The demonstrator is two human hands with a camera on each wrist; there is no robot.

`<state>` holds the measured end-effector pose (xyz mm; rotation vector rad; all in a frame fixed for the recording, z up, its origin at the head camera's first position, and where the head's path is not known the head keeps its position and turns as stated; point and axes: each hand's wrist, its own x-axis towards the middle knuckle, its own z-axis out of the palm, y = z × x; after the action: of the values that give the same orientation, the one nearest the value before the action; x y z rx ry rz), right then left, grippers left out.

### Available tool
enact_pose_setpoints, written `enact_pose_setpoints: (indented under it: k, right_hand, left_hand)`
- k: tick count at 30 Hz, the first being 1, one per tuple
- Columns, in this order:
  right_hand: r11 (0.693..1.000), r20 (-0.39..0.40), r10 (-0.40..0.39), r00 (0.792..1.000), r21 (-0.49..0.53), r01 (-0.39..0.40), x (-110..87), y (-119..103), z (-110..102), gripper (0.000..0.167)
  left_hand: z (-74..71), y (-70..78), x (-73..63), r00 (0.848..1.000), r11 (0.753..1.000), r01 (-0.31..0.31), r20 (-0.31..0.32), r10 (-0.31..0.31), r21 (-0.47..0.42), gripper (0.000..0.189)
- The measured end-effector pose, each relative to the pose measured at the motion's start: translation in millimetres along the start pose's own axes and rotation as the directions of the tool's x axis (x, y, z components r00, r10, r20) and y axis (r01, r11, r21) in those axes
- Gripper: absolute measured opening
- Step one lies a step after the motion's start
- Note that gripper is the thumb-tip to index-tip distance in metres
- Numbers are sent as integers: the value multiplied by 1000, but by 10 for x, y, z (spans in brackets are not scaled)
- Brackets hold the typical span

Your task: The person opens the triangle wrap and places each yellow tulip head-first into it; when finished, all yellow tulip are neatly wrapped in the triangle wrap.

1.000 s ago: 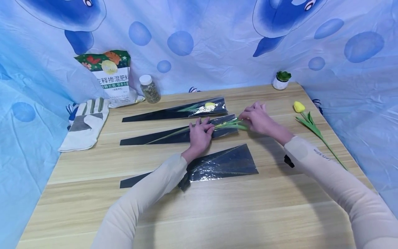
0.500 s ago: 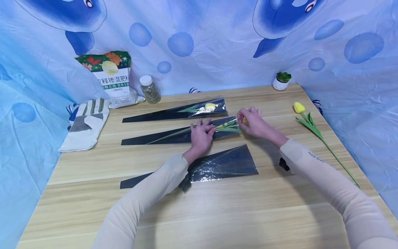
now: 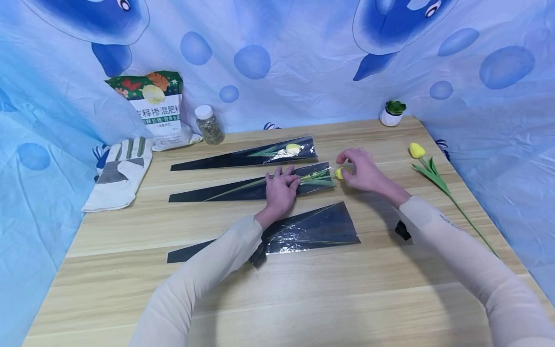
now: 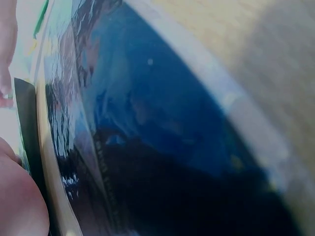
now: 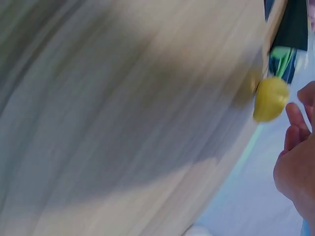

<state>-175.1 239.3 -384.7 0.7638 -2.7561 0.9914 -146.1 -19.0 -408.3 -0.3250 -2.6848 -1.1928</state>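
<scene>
My left hand [image 3: 279, 193] rests on the middle black-backed clear flower sleeve [image 3: 184, 197], its fingers spread over the film. Inside that sleeve lie the stem and green leaves of a yellow tulip [image 3: 340, 173], whose head sticks out past the wide right end. Beside this head is my right hand [image 3: 362, 169], thumb and index finger parted. The right wrist view has the fingers [image 5: 295, 118] just off the yellow tulip head [image 5: 270, 98]. Part of the stem is hidden under my left hand. The left wrist view shows mostly a dark glossy sleeve [image 4: 147, 123], up close.
Behind lies another sleeve [image 3: 199, 163] holding a yellow tulip; a nearer sleeve [image 3: 312, 229] passes under the left forearm. A loose tulip [image 3: 442, 183] is at right. Gloves [image 3: 121, 173], a fertilizer bag [image 3: 160, 113], a jar [image 3: 210, 126] and a potted succulent [image 3: 391, 114] line the back.
My right hand first moves in on the tulip head, then parts its fingers and draws back slightly right, leaving the head in sight. My left hand stays almost still on the sleeve.
</scene>
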Motion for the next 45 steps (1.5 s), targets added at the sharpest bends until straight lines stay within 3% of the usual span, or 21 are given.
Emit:
enact_pose_setpoints:
  k: [6, 11, 18, 31, 39, 45]
  right_hand:
    - [997, 71, 72, 995, 1, -73, -107, 128, -112, 37]
    - [994, 142, 101, 985, 19, -104, -133, 149, -137, 30]
    - [993, 140, 111, 984, 26, -115, -99, 123, -121, 23]
    - [977, 126, 150, 981, 136, -167, -9, 7, -41, 23]
    - [951, 134, 187, 973, 224, -213, 39, -46, 13, 20]
    - [897, 181, 245, 952, 331, -294, 50, -109, 38, 23]
  left_hand:
    - [13, -9, 4, 1000, 1000, -3, -2, 3, 11, 12]
    - [9, 2, 0, 1000, 1000, 0, -8, 0, 4, 12]
    - [7, 0, 3, 1000, 1000, -3, -10, 3, 14, 12]
    - [-4, 20, 25, 1000, 1000, -1, -18, 1, 3, 12]
    - [2, 30, 39, 1000, 1000, 17, -10, -17, -4, 13]
    - [7, 34, 38, 1000, 1000, 30, 5, -30, -8, 14]
